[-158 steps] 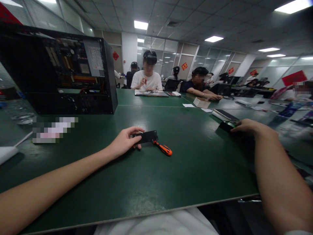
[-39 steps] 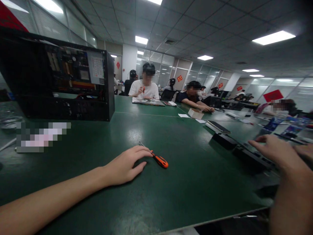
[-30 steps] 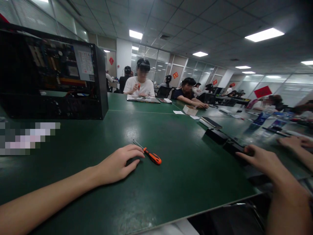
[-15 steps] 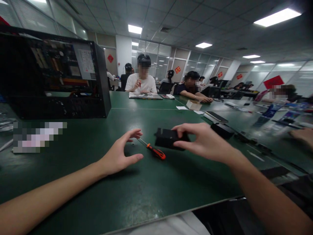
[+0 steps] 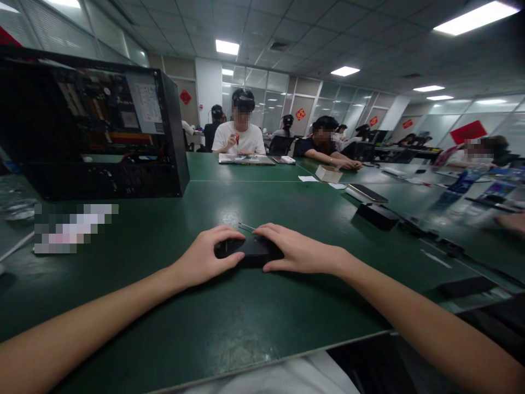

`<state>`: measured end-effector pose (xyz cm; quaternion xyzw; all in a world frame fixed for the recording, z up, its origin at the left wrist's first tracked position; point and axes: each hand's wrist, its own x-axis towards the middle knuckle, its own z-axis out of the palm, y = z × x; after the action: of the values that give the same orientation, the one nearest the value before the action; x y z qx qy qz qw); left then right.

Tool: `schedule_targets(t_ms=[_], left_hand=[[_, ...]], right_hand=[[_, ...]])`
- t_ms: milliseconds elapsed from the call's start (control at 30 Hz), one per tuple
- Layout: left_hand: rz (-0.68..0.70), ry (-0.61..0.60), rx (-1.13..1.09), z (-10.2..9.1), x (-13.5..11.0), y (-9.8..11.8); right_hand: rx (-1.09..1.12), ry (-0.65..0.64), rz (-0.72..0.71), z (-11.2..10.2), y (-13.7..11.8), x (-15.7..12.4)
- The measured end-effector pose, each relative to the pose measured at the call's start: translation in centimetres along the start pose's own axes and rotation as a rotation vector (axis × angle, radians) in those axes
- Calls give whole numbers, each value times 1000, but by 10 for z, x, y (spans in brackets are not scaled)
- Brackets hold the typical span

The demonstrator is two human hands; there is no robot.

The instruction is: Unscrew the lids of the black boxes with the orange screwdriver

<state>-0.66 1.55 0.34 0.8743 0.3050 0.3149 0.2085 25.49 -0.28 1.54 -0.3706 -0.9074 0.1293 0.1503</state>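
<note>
Both of my hands grip a small black box-shaped part [image 5: 253, 254] low over the green table [image 5: 229, 317]; I cannot tell whether it rests on the surface. My left hand [image 5: 210, 253] is closed around its left end, thumb at the near side. Around the right end, my right hand [image 5: 298, 249] is closed in the same way. The metal shaft of a screwdriver [image 5: 246, 226] shows just behind the box, while its orange and black handle is hidden by the box and my right hand.
An opened black computer case [image 5: 174, 137] stands at the left, its inside facing me. A second black box [image 5: 376, 216], a phone-like slab [image 5: 366, 192], cables and a small carton [image 5: 328, 173] lie to the right. Across the table a person [image 5: 239, 134] holds a red-handled tool.
My right hand has brought the black box left and down, over the screwdriver's handle. My left hand, which was apart and holding nothing, has closed on the box's left end.
</note>
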Motion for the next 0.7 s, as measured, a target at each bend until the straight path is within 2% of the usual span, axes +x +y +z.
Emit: schedule_targets(t_ms=[233, 367, 533, 600, 700], left_hand=[[-65, -69, 10, 0, 2, 2], [-83, -62, 2, 1, 2, 2], [-106, -86, -37, 3, 2, 1], [-129, -87, -54, 3, 3, 2], [-170, -92, -75, 2, 3, 5]], right_hand=[[-26, -22, 105, -10, 19, 2], [-106, -25, 236, -18, 37, -3], [-274, -156, 439, -28, 50, -11], [-263, -140, 437, -34, 48, -11], [-223, 5, 296, -48, 34, -10]])
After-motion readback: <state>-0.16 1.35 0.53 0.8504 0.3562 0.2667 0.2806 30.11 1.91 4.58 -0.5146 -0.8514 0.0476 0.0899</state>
